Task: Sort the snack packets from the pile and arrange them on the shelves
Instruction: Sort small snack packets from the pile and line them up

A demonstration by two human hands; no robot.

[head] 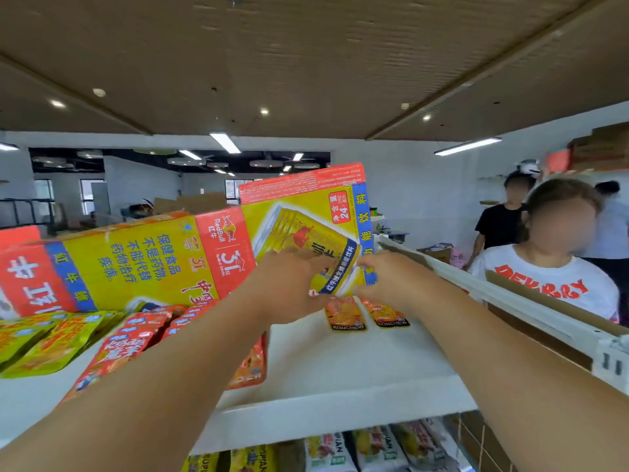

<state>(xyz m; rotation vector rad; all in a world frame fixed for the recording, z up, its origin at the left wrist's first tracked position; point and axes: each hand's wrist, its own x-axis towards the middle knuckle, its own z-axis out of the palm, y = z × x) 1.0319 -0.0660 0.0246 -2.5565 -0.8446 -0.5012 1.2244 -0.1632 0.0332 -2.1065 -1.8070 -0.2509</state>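
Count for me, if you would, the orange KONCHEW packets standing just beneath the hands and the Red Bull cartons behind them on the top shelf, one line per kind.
Orange KONCHEW packets: 2
Red Bull cartons: 2
Total: 4

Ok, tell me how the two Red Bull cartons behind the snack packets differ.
The left carton lies low and long, while the right carton rises taller. The left carton faces the camera mostly with text, the right carton with a large printed can. Both are yellow, red and blue.
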